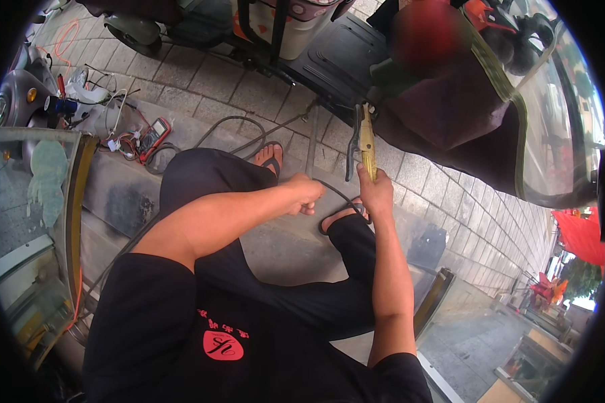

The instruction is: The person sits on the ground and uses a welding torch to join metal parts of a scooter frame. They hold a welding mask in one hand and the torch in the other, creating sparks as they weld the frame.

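Note:
My right hand [375, 191] is closed around the lower end of a brass-coloured clamp [366, 138], held upright with its jaw at the top. A dark lever [351, 151] angles away from the clamp's left side. My left hand [304, 195] is at the middle, its fingers curled; whatever they may hold is hidden. A black cable [341, 193] shows beside the left hand and bends round below my right hand. I cannot tell whether the left fingers grip it. Both hands are above the stone step, near my sandalled feet.
A vehicle with a dark footboard [339, 57] and hanging purple-brown cover [450, 121] stands ahead. At the left lie a red multimeter [156, 136], wires and tools. More cable [215, 123] loops across the step [282, 238]. Glass door panels [30, 195] flank me.

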Demonstrator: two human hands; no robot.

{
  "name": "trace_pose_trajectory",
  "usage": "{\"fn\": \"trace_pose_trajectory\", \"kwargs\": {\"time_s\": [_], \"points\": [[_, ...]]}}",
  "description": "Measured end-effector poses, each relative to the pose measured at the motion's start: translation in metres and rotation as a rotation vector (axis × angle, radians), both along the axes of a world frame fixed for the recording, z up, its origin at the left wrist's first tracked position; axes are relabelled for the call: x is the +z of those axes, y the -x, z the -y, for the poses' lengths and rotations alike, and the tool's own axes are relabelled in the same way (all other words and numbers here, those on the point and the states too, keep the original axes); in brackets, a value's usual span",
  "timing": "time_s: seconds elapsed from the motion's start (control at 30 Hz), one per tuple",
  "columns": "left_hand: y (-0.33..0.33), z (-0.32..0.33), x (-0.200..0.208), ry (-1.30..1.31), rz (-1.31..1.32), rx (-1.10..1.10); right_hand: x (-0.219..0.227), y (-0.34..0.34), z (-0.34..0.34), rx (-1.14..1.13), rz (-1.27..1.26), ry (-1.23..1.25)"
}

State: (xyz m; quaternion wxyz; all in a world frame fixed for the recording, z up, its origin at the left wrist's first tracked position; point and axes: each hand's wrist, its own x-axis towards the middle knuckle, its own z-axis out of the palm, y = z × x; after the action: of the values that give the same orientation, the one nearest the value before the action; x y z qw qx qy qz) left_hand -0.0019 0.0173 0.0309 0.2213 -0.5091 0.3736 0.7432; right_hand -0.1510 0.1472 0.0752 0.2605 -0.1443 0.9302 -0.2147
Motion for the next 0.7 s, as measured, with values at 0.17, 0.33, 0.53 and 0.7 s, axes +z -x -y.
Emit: {"fn": "trace_pose_trajectory", "kwargs": {"time_s": [0.17, 0.33, 0.53, 0.7], "points": [[0.001, 0.000, 0.001, -0.007, -0.009, 0.002, -0.018, 0.007, -0.009, 0.005, -0.039, -0.008], [0.001, 0.001, 0.006, 0.002, -0.011, -0.001, -0.009, 0.004, -0.004, -0.040, 0.032, 0.005], [0.000, 0.000, 0.001, 0.006, -0.013, -0.003, -0.007, 0.003, -0.004, -0.025, 0.012, -0.004], [0.000, 0.000, 0.003, 0.002, -0.016, 0.012, -0.011, 0.004, -0.006, 0.002, -0.037, -0.005]]}}
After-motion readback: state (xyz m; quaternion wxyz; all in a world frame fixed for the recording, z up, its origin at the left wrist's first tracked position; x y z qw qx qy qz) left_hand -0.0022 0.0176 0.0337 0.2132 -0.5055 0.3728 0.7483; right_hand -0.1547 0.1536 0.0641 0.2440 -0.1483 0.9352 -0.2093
